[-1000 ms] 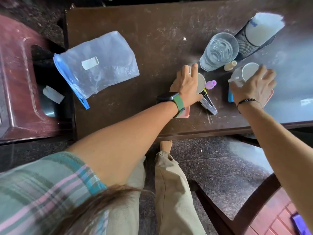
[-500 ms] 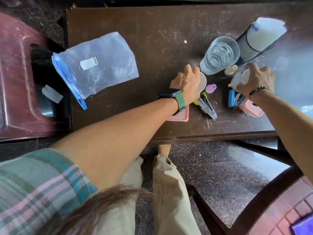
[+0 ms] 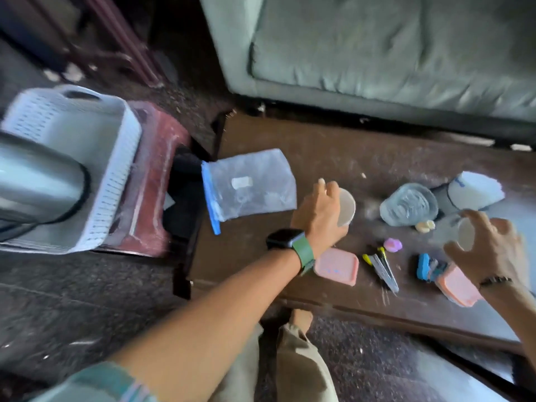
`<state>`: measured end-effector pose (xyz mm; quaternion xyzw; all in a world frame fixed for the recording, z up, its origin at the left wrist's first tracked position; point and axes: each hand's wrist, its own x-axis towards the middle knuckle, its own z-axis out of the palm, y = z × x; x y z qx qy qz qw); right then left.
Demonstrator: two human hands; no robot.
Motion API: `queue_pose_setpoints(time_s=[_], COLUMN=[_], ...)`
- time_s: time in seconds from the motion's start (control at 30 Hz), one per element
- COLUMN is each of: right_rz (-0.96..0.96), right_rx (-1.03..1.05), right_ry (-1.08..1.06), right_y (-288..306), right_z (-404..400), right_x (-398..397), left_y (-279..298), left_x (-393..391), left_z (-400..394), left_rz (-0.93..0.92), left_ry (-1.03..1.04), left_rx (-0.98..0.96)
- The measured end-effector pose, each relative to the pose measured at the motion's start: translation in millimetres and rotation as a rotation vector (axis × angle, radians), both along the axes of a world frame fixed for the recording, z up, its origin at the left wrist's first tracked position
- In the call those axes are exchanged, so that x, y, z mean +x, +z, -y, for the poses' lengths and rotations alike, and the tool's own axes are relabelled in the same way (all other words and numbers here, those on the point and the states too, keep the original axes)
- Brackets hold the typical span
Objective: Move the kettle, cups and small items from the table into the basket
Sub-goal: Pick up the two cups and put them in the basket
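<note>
My left hand [image 3: 317, 219] grips a small white cup [image 3: 346, 207], lifted above the dark table [image 3: 333, 158]. My right hand [image 3: 490, 250] holds a second white cup [image 3: 465, 235] at the table's right. The white slatted basket [image 3: 116, 181] sits on a red stool at the left, with the steel kettle [image 3: 37, 181] inside it. On the table lie a glass of water [image 3: 409, 207], a clear zip bag [image 3: 249, 187], two pink-lidded boxes [image 3: 338, 265] [image 3: 455, 285], a purple cap [image 3: 393, 244], a cream cap [image 3: 425, 226], a stapler-like tool [image 3: 383, 268] and a blue item [image 3: 423, 266].
A grey-green sofa [image 3: 377, 53] stands behind the table. A black mesh holder with a white packet [image 3: 472, 190] is at the table's far right. The red stool [image 3: 153, 204] stands close beside the table's left end, on speckled dark floor.
Both hands have lifted their cups off the table. The view has swung left and back, bringing the basket with the kettle and the sofa into sight.
</note>
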<state>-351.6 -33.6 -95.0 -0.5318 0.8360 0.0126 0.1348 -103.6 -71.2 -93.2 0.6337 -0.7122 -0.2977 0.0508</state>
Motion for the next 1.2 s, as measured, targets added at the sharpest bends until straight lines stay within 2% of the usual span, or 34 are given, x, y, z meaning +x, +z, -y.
queue_pose_setpoints(time_s=[0.07, 0.13, 0.2, 0.33, 0.57, 0.67, 0.77, 0.93, 1.2], right_rz=[0.026, 0.081, 0.143, 0.201, 0.186, 0.223, 0.214, 0.024, -0.209], right_rx=[-0.036, -0.069, -0.082, -0.077, -0.085, -0.107, -0.065, 0.016, 0.098], right_ry=[0.067, 0.143, 0.238, 0.53, 1.093, 1.224, 1.368, 1.67, 1.996], right_y=[17.4, 37.2, 58.5, 94.8, 149.9, 165.9, 167.5, 140.1, 70.7], right_z=[9.6, 26.1, 46.8, 90.3, 142.9, 144.5, 141.9, 142.4, 138.2], right_x=[21.9, 55.4, 98.1, 193.8, 370.5, 434.7, 487.3, 553.4, 593.7], left_y=[21.0, 44.7, 59.3, 94.2, 152.7, 159.9, 155.6, 128.8, 51.1], left_x=[30.0, 66.7, 105.6, 194.3, 336.8, 377.8, 408.6, 431.7, 424.1], left_z=[-3.7, -12.1, -22.8, -36.5, -75.1, -86.2, -93.2, -104.5, -98.3], left_rz=[-0.041, -0.006, 0.053, 0.079, 0.273, 0.284, 0.253, 0.211, 0.126], left_ry=[0.107, 0.202, 0.314, 0.5, 0.682, 0.701, 0.719, 0.692, 0.742], left_rx=[0.049, 0.056, -0.012, -0.022, -0.116, -0.107, -0.112, -0.067, 0.002])
